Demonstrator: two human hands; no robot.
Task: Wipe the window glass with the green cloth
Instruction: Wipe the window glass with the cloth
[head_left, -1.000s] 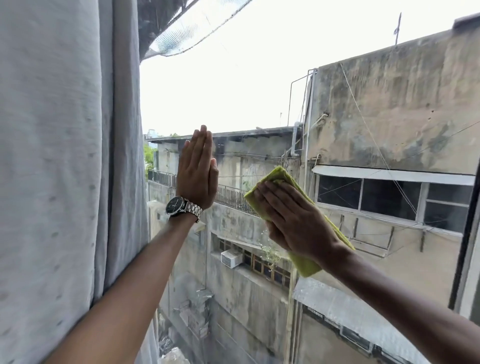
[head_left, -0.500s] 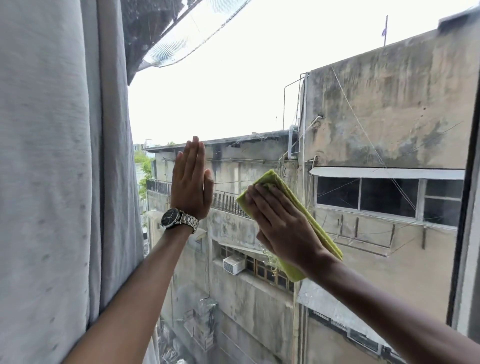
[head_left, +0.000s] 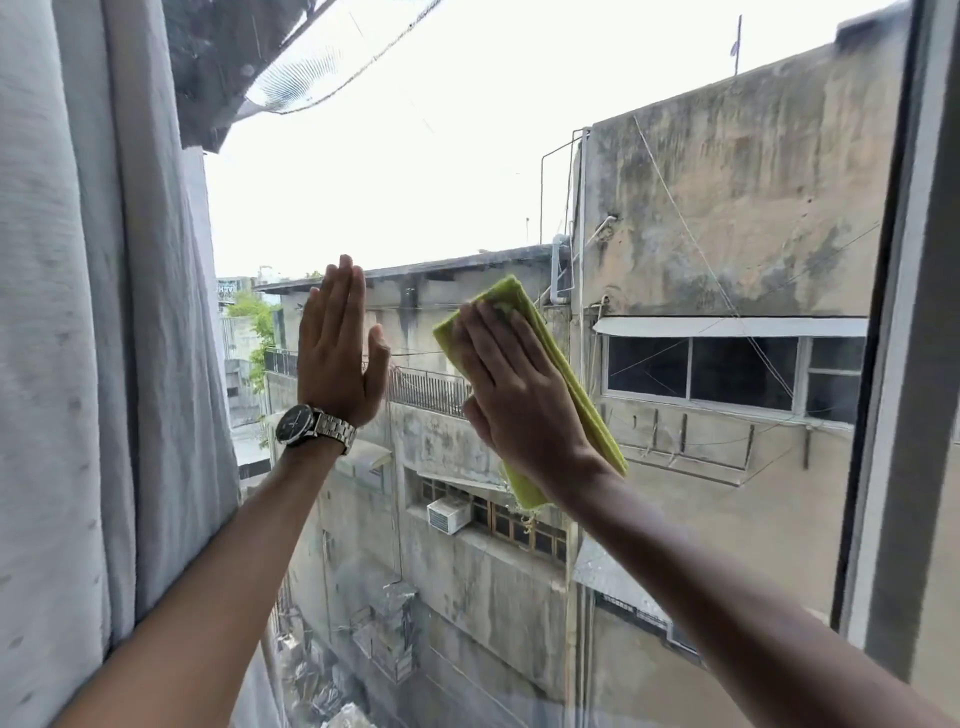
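Note:
The window glass (head_left: 415, 171) fills most of the head view, with grey buildings behind it. My right hand (head_left: 511, 387) lies flat on a folded green cloth (head_left: 587, 400) and presses it against the glass near the middle. The cloth's upper corner and its long right edge stick out past my fingers and wrist. My left hand (head_left: 337, 345) rests flat on the glass to the left of the cloth, fingers together and pointing up, holding nothing. A metal wristwatch (head_left: 314, 427) sits on that wrist.
A pale grey curtain (head_left: 98, 364) hangs along the left edge, close to my left forearm. The dark window frame (head_left: 904, 364) runs down the right side. Netting (head_left: 306, 67) shows outside at the top left.
My right hand and the cloth have slid a little left and up on the glass. The left hand stays flat on the pane. The view has shifted, showing more of the right frame.

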